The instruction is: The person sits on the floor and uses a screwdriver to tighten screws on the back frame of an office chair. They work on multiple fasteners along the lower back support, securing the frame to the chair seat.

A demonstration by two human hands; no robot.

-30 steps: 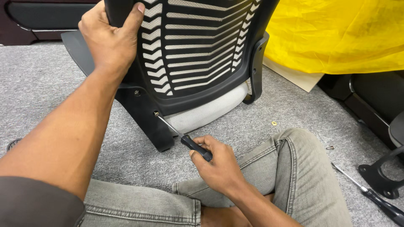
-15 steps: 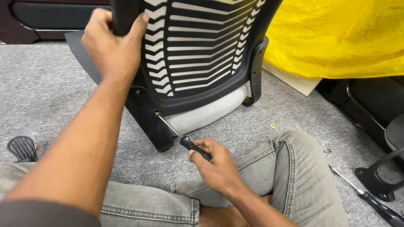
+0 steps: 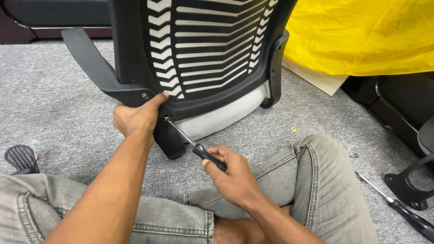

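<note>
Nearest the camera, two knees in grey jeans [image 3: 312, 180] are folded on the grey carpet [image 3: 54, 117]. Just above them the right hand [image 3: 233, 176] is wrapped tight around the black handle of a screwdriver [image 3: 199, 151], its metal shaft angled up and left, tip sitting on a screw [image 3: 166, 118] in the black chair back [image 3: 203, 49]. The left hand [image 3: 135, 118] is closed on the lower edge of that frame, thumb up by the armrest bracket [image 3: 97, 72]. A white mesh cushion [image 3: 221, 117] peeks out below the slatted back. Off right, a second screwdriver [image 3: 398, 205] lies on the carpet near a black chair base [image 3: 409, 187], with a small brass washer [image 3: 294, 129] and a loose screw [image 3: 354, 155] between. Behind, yellow sheeting [image 3: 361, 36].
</note>
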